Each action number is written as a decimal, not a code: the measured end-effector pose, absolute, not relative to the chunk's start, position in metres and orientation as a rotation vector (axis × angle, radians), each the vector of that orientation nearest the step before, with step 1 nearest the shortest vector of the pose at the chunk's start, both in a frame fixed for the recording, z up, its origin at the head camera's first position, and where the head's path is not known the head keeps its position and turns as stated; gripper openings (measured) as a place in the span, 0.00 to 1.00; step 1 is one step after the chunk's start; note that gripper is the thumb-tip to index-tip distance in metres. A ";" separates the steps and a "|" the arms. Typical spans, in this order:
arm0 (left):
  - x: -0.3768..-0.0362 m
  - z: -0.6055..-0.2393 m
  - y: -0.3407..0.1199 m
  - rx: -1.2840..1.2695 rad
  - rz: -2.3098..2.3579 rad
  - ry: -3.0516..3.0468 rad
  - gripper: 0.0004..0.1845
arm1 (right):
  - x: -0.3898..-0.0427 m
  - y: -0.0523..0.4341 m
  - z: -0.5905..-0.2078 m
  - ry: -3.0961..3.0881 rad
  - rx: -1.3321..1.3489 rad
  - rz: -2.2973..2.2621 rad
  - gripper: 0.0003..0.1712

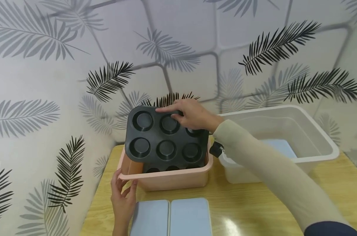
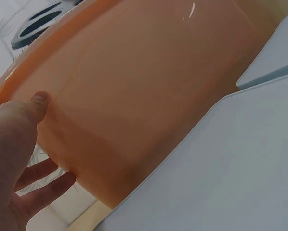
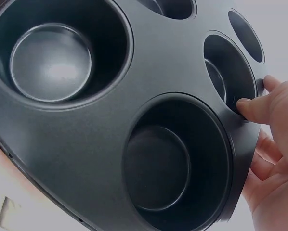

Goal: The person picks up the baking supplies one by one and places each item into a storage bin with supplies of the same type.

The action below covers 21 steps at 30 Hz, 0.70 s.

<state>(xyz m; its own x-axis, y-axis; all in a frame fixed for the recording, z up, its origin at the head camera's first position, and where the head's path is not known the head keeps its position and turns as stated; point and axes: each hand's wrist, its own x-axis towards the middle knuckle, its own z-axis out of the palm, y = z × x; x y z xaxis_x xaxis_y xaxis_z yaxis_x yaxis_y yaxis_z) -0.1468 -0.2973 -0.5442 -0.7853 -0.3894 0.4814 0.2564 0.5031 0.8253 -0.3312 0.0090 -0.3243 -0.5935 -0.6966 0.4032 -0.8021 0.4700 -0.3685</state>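
Observation:
A dark six-cup muffin tin (image 1: 154, 137) is held tilted over the pink bin (image 1: 178, 178), its cups facing me. My right hand (image 1: 193, 114) grips its far edge, the thumb on the cup side and other fingers behind, as the right wrist view of the muffin tin (image 3: 177, 62) shows. Below it, inside the bin, the cups of another dark tin (image 1: 172, 167) peek out. My left hand (image 1: 123, 196) holds the bin's near left corner, thumb against the outer wall (image 2: 134, 96) and fingers around the corner.
Right of the pink bin stands a larger white bin (image 1: 309, 157) with a light blue panel (image 1: 280, 147) inside. Two pale blue panels (image 1: 190, 216) lie side by side on the wooden table (image 1: 243, 203) in front. Behind rises a leaf-patterned wall (image 1: 190, 39).

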 end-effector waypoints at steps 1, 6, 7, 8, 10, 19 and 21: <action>-0.147 -0.545 -0.297 0.109 -1.304 -2.105 0.40 | -0.332 0.008 -0.327 -2.532 1.305 0.789 0.34; -0.147 -0.545 -0.295 0.125 -1.299 -2.108 0.40 | -0.334 0.002 -0.339 -2.604 1.321 0.784 0.34; -0.147 -0.545 -0.295 0.125 -1.307 -2.106 0.40 | -0.335 0.000 -0.342 -2.623 1.321 0.780 0.34; -0.147 -0.546 -0.295 0.127 -1.310 -2.108 0.40 | -0.335 -0.002 -0.344 -2.642 1.322 0.773 0.35; -0.147 -0.546 -0.294 0.133 -1.319 -2.108 0.40 | -0.337 -0.006 -0.349 -2.666 1.328 0.754 0.35; -0.148 -0.546 -0.295 0.125 -1.298 -2.112 0.40 | -0.336 -0.021 -0.364 -2.772 1.380 0.671 0.34; -0.147 -0.547 -0.295 0.120 -1.294 -2.108 0.40 | -0.335 -0.024 -0.368 -2.781 1.385 0.664 0.34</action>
